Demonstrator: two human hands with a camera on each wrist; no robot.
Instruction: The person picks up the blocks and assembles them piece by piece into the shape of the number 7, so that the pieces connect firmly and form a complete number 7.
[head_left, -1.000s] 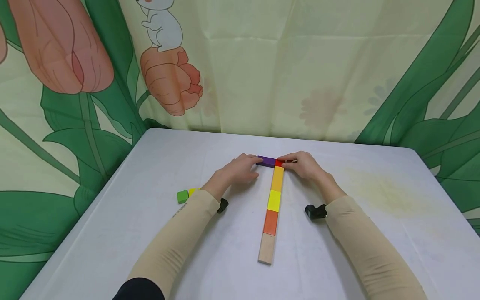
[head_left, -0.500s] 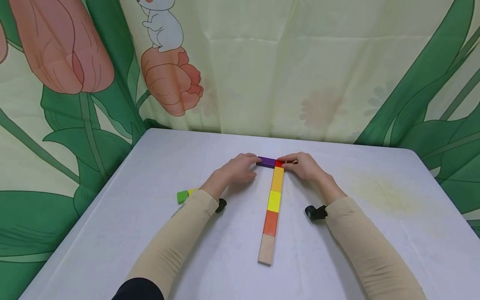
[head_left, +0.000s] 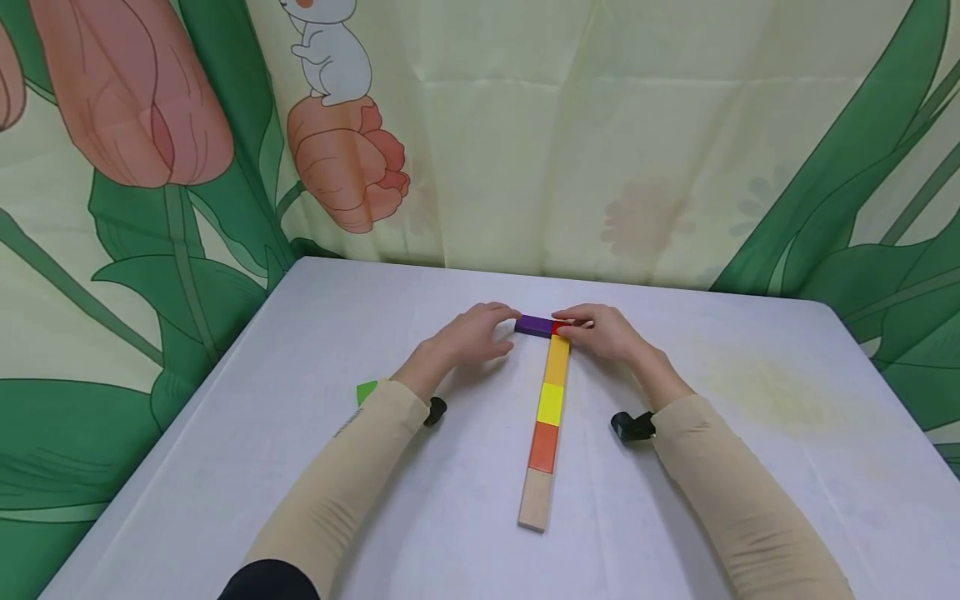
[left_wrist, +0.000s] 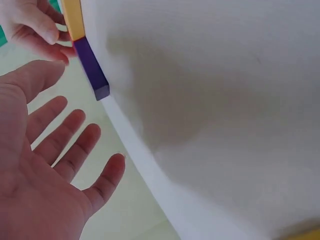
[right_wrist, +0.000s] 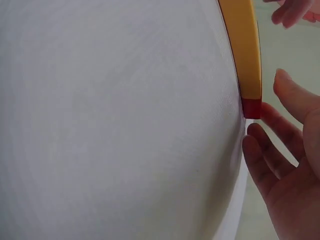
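Fingers spread, my left hand [head_left: 474,335] hovers just off the left end of a purple block [head_left: 534,326]; the left wrist view shows a gap between them. At that block's right end sits a small red block [right_wrist: 252,108]. The index finger of my right hand [head_left: 606,335] appears to touch its far side, while the thumb stands apart from it in the right wrist view. From this corner a line of flat blocks runs toward me: orange-yellow [head_left: 557,360], bright yellow [head_left: 551,404], orange-red [head_left: 543,447] and plain wood [head_left: 536,500].
A green block [head_left: 366,391] lies to the left, partly covered by my left sleeve. A yellow piece [left_wrist: 306,235] shows at the left wrist view's corner. The white-covered table [head_left: 675,517] ends at a printed curtain [head_left: 510,167] behind the blocks.
My left hand has drawn slightly left, away from the purple block. My right thumb has shifted a little left over the red block. The left sleeve now hides more of the loose blocks.
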